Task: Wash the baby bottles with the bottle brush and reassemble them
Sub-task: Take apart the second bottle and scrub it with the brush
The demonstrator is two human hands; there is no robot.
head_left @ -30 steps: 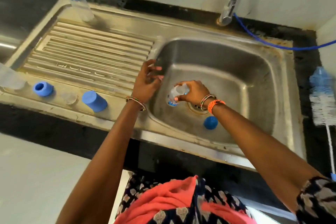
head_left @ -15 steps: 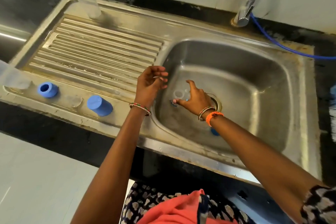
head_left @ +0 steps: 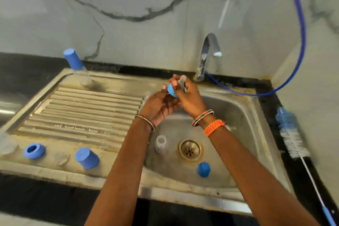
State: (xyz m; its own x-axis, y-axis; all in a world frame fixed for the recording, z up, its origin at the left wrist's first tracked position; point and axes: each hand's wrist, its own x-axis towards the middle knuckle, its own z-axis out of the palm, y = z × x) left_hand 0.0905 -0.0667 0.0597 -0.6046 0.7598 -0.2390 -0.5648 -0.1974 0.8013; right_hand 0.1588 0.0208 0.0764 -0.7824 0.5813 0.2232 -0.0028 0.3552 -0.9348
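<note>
1. The blue collar with its clear teat is held up above the back-left corner of the sink basin, just in front of the tap; the right hand pinches it from the right with fingers curled round it, and the left hand cups under it with fingers bent toward it, though whether those fingers truly grip cannot be told
2. The step in hand looks like pulling the teat out of, or seating it in, the collar; to do it well, steady the collar with one hand, work the soft teat evenly round its rim with the other, and stay over the basin so a dropped part lands inside
3. Down in the basin a small clear bottle stands beside the drain, mouth open, and a blue cap lies near the front wall
4. On the ribbed drainboard sit a blue ring and another blue cap along the front edge, with a capped bottle at the back corner
5. The bottle brush lies on the dark counter to the right of the sink, untouched
6. Behind, a pale marbled wall and a blue hose looping from the tap's base
</note>
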